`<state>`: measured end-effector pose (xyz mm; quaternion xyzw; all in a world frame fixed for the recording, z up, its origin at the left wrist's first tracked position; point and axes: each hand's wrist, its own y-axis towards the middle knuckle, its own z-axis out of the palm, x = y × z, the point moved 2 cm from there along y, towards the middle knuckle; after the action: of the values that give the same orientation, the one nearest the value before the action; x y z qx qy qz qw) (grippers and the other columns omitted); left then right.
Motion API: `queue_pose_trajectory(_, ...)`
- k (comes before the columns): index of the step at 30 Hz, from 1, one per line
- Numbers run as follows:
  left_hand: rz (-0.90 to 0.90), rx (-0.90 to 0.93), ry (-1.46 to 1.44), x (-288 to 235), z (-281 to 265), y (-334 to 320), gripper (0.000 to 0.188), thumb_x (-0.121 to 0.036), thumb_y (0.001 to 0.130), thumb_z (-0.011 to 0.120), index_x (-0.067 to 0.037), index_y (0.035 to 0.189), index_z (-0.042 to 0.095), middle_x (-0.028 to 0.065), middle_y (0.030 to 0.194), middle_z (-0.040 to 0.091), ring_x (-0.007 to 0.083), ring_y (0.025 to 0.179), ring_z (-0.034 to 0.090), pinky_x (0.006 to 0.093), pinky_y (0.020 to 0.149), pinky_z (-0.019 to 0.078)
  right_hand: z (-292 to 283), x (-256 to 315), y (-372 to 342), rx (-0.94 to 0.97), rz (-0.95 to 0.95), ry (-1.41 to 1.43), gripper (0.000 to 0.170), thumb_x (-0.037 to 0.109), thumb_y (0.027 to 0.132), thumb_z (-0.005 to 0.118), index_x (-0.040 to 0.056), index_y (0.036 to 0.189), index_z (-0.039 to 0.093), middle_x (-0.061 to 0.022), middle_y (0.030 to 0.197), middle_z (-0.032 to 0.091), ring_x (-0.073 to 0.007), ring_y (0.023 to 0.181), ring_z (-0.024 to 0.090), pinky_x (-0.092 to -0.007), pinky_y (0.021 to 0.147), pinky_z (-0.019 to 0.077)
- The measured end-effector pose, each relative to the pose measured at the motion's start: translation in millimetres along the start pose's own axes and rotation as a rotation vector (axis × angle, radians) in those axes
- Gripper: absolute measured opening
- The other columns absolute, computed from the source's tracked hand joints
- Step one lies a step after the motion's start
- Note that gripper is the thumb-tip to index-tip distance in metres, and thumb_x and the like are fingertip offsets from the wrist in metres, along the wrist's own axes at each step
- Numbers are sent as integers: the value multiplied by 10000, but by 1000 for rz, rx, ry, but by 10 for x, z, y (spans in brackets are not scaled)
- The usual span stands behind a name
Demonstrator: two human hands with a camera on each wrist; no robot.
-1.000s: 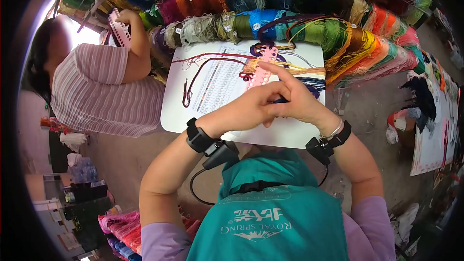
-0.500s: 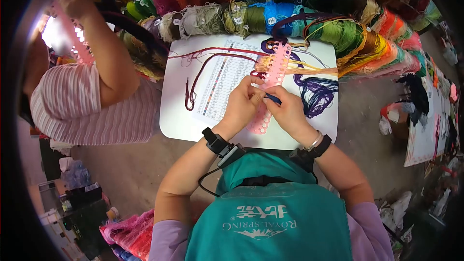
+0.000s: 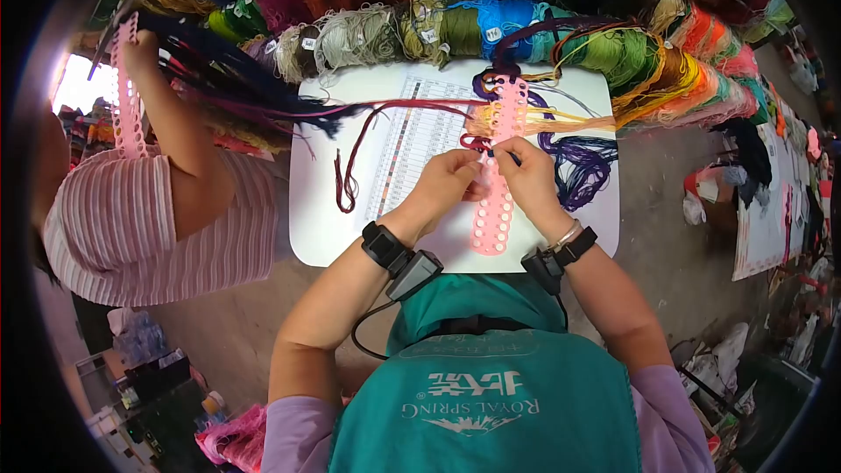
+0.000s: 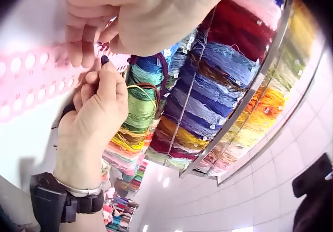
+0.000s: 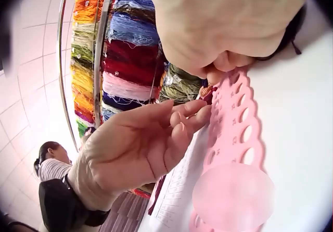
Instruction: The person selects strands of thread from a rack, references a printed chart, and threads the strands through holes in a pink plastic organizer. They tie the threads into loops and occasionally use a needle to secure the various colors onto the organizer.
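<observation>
A long pink card [image 3: 492, 219] with rows of punched holes lies upright on the white board. Toward its far end, maroon, peach and dark purple threads [image 3: 583, 171] hang from its sides. My right hand [image 3: 528, 180] is over the card's right edge, pinching a small dark blue thing [image 4: 104, 59] between thumb and forefinger; its kind cannot be told. My left hand [image 3: 442, 182] is at the left edge, fingers loosely bent. In the right wrist view, its fingertips are right at the card's edge beside a maroon thread [image 5: 207, 92].
A printed chart [image 3: 399, 171] lies under the card's left side. Racks of colored thread skeins [image 3: 359, 39] run along the far side. At left, a person in a striped top [image 3: 166, 228] holds another pink card [image 3: 129, 114] with dark threads trailing over the board's far left corner.
My hands came apart from crossing over each other and now work at the card's two edges, slightly farther up it. The neighboring person's dark threads have swung over the board.
</observation>
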<state>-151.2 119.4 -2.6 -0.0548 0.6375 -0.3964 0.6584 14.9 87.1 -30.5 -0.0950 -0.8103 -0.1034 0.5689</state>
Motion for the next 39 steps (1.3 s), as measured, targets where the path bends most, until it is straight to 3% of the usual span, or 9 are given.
queue_pose_trajectory(6, 175, 57, 217, 47, 17, 110, 212, -94, 1026, 495, -5, 1211, 546, 40, 936, 600, 114, 766, 615, 265, 703, 548, -46, 9, -63, -2, -22, 15, 103, 100, 861, 679, 9, 907, 669, -84, 710, 670, -112, 626, 613, -280, 598, 492)
queue_pose_trajectory(15, 42, 148, 80, 41, 40, 208, 166, -85, 1034, 494, -13, 1177, 537, 38, 825, 605, 105, 678, 610, 259, 632, 538, -84, -12, -96, 64, -18, 122, 66, 41, 845, 662, 19, 899, 631, -52, 768, 689, -85, 685, 631, -254, 637, 505)
queue_pose_trajectory(24, 96, 215, 123, 55, 21, 261, 176, -101, 1034, 513, 7, 1154, 584, 42, 799, 630, 107, 641, 621, 246, 616, 540, -102, -18, -97, 111, -31, 147, 82, 34, 843, 672, 9, 904, 624, -61, 799, 695, -92, 700, 637, -253, 647, 509)
queue_pose_trajectory(27, 67, 197, 130, 118, -15, 293, 176, -112, 1037, 510, 5, 1138, 595, 46, 821, 637, 106, 643, 627, 251, 614, 545, -108, -67, -105, 162, -24, 86, 133, 14, 847, 670, 4, 972, 623, -61, 784, 681, -82, 694, 619, -241, 642, 500)
queue_pose_trajectory(30, 0, 115, 104, 42, 0, 173, 178, -122, 1032, 515, -5, 1133, 603, 44, 847, 637, 102, 643, 616, 252, 622, 544, -140, -30, -139, 221, 81, 240, 285, -16, 855, 650, 14, 1130, 583, -51, 823, 671, -65, 717, 602, -225, 644, 480)
queue_pose_trajectory(34, 249, -51, 419, 1, -61, 36, 174, -128, 1015, 531, -26, 1122, 624, 21, 922, 618, 80, 667, 562, 231, 616, 485, -281, 231, -208, 293, 165, 468, 489, -60, 866, 612, 45, 1317, 456, -41, 955, 663, -49, 829, 588, -201, 687, 453)
queue_pose_trajectory(39, 51, 164, -83, -112, -12, -32, 181, -189, 1007, 587, -68, 1128, 643, -5, 917, 618, 66, 731, 544, 214, 681, 460, -275, 305, -240, 334, 89, 468, 481, -64, 874, 602, 45, 1319, 455, -42, 952, 669, -56, 854, 603, -196, 730, 465)
